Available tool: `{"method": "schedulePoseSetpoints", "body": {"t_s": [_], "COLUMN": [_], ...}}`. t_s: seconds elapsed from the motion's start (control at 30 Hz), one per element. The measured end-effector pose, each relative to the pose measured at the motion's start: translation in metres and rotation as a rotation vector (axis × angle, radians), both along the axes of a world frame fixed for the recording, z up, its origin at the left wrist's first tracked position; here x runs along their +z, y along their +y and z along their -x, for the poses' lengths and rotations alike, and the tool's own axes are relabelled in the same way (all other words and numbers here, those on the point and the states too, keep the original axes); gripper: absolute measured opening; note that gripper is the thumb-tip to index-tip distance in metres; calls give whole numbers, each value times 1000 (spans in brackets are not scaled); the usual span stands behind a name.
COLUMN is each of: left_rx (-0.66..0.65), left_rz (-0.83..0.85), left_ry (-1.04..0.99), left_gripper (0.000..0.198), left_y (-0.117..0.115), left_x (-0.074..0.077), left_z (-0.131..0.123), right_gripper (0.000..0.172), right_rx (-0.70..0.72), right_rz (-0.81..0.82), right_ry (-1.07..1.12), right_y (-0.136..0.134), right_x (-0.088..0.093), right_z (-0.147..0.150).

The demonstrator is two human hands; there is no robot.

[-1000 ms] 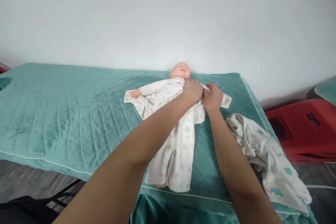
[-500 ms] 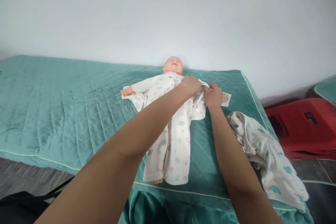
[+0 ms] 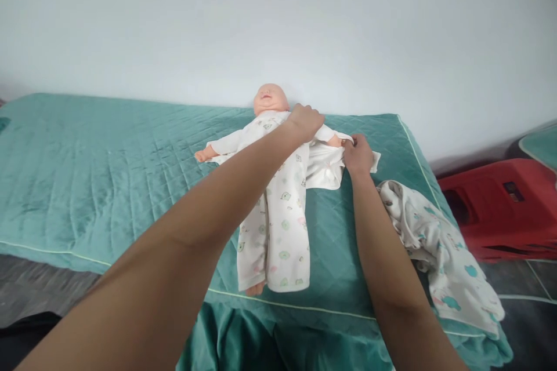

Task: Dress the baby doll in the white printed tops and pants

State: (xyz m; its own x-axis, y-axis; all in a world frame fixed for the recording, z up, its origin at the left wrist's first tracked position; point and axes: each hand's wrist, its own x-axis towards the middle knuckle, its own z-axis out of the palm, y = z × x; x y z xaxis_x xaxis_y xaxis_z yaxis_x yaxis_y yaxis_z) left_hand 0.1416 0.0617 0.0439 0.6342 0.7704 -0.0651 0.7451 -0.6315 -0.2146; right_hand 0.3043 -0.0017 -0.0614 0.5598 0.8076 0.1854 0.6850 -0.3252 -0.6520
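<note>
A baby doll point(image 3: 270, 99) lies on its back on the bed, head toward the wall. It wears a white long-sleeved garment point(image 3: 285, 226) with small printed figures, and one foot shows below the hem. My left hand point(image 3: 307, 120) is closed over the shoulder at the right side of the picture, its fingertips partly hidden. My right hand point(image 3: 359, 153) pinches the white cuff point(image 3: 347, 137) by that arm, where the doll's small hand point(image 3: 335, 141) shows bare. Loose white cloth point(image 3: 324, 168) spreads under this arm.
A green quilted cover point(image 3: 108, 174) lies over the bed, which stands against a pale wall point(image 3: 261, 23). Crumpled white printed clothing point(image 3: 444, 255) rests at the bed's right edge. Beyond that edge stands a red plastic stool point(image 3: 500, 203) on the floor.
My left hand has moved left and up, from the sleeve to the shoulder. My right hand still pinches the cuff, and the doll's small hand now shows beside it. The doll appears farther left.
</note>
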Motion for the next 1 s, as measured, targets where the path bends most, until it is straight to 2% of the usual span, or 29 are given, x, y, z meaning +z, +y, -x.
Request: {"method": "schedulePoseSetpoints", "body": {"t_s": [0.17,0.37,0.53,0.63,0.73,0.8,0.87,1.0], "left_rx": [-33,-61,-91,-74,-20,0,13,141], "left_rz": [-54,-51,-24,7,72,102,98,48], "left_ry": [38,13,-29,-52,-77,-118,-218,-628], "left_gripper": [47,45,44,46,44,41,35,33], "left_y": [0,-4,-11,-14,-18,-25,-34,-51], "left_x": [1,-3,-6,-14,-18,-15,-10,-8], "left_z": [10,15,20,9,-4,-2,15,82], "right_gripper": [17,29,20,15,9,10,17,34], "right_rx": [-1,48,84,26,-6,78,241,581], "right_rz": [-121,-295,-368,-489,-621,-645,-615,-473], "right_ry": [163,497,658,646,499,381,311,302], "right_y": [2,13,13,12,9,4,-3,-21], "right_x": [-2,-7,-3,1,5,8,11,18], "right_z": [-7,-22,-23,-20,-10,4,25,70]}}
